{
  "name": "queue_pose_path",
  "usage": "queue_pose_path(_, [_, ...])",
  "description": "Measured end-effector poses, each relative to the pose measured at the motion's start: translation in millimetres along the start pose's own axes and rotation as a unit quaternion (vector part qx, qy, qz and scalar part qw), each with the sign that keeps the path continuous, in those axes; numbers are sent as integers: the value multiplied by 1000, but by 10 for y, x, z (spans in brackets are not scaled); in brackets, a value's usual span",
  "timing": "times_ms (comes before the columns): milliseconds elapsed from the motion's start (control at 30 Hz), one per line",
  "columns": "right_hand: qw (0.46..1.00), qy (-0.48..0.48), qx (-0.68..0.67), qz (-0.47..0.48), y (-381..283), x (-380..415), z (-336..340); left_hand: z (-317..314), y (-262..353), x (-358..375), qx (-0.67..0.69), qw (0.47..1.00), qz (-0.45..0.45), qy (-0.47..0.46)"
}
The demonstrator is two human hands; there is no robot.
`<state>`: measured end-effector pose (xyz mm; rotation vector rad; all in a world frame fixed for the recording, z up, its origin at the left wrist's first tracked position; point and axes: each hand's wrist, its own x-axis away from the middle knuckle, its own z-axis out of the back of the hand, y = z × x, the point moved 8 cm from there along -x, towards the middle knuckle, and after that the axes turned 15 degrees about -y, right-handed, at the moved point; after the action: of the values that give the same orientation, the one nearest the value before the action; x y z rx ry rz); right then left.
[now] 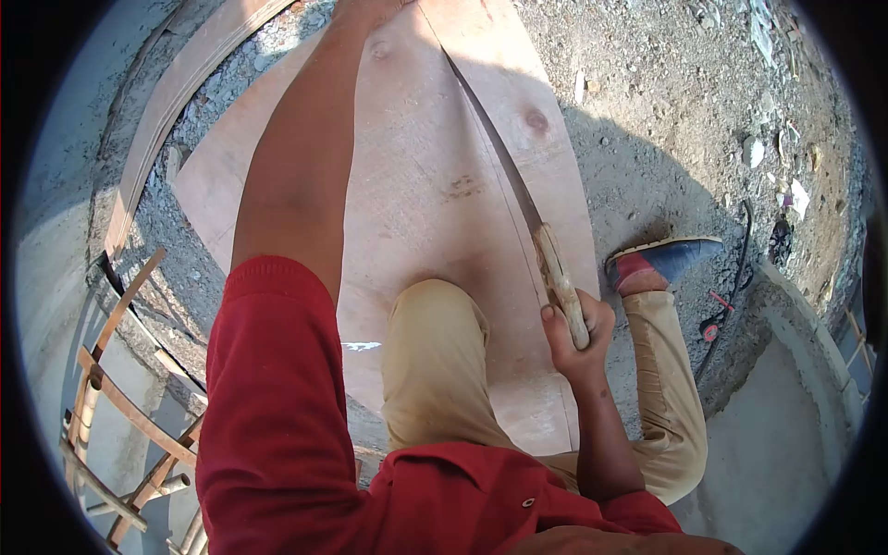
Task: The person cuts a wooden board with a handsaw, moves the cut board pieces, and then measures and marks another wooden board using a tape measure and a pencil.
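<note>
My right hand [583,340] is closed around the pale wooden handle [559,277] of a handsaw. The saw's long, narrow blade [499,148] tapers away from me over a plywood sheet [416,213], close to a thin line running along the board. At the top edge of the view is my left hand [373,9], at the far end of the plywood; its fingers are mostly cut off, so their pose is not clear. My bent knee [430,342] rests on the board's near part.
Rubble and gravel [666,83] cover the ground around the board. A curved wooden strip [171,97] lies at the upper left, with bamboo and timber pieces [129,407] below. My shoe [668,259] is at the right, near a black cable [740,268].
</note>
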<state>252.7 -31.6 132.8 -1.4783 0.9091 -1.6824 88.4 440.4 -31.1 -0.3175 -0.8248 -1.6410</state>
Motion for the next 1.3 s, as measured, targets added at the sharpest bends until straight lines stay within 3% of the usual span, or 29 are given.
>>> queue_pose_path(33, [1000,1,-22,-22,34,-435,-71,-14,100,138,38,998,40,-26])
queue_pose_path(100, [997,5,-47,55,49,-1266,-155,-67,71,-90,-26,1000,13,-9])
queue_pose_path(133, [998,-2,-53,43,45,-1222,-171,-65,86,-113,-63,998,1,-5])
queue_pose_path(233, [1000,-21,-18,-5,-11,-587,-151,-60,42,-4,30,999,14,20])
queue_pose_path(267, [999,-26,19,-22,4,-154,-64,-105,9,-125,11,996,36,-77])
queue_pose_path(333, [999,-14,37,-14,-92,407,28,-56,232,260,139,974,-113,-136])
queue_pose_path(400, [1000,-21,17,-2,1,113,-44,-175,-150,-484,76,996,-31,-30])
queue_pose_path(500, [998,-13,-44,48,175,-1037,-239,-207,-162,-537,39,998,-28,-49])
queue_pose_path(567, [998,1,-42,52,45,-1155,-229,-183,-180,-596,86,994,-37,-49])
queue_pose_path(633, [998,-9,-55,25,74,-837,-209,-260,-158,-453,180,979,-11,-96])
queue_pose_path(733, [998,-1,-28,47,27,225,-41,-183,-71,-355,181,981,-13,-66])
queue_pose_path(833, [998,-36,-50,0,184,157,-58,-174,-162,-395,147,988,-29,-49])
queue_pose_path(933, [999,-22,-26,42,274,-953,-259,-123,-40,-389,56,996,-67,-33])
queue_pose_path(967, [999,-11,-3,52,241,-1109,-241,-114,22,-366,87,993,-63,-40])
queue_pose_path(1067, [999,-31,-36,17,175,-551,-189,-167,57,-197,169,981,-59,-72])
queue_pose_path(1167, [998,-13,-53,19,163,274,-75,-81,32,-205,104,992,-60,-25])
queue_pose_path(1233, [996,47,-42,63,89,347,20,-71,-10,-231,106,992,-64,-19])
queue_pose_path(1300, [998,-40,-39,8,361,-393,-163,-128,-10,-264,96,993,-68,-22])
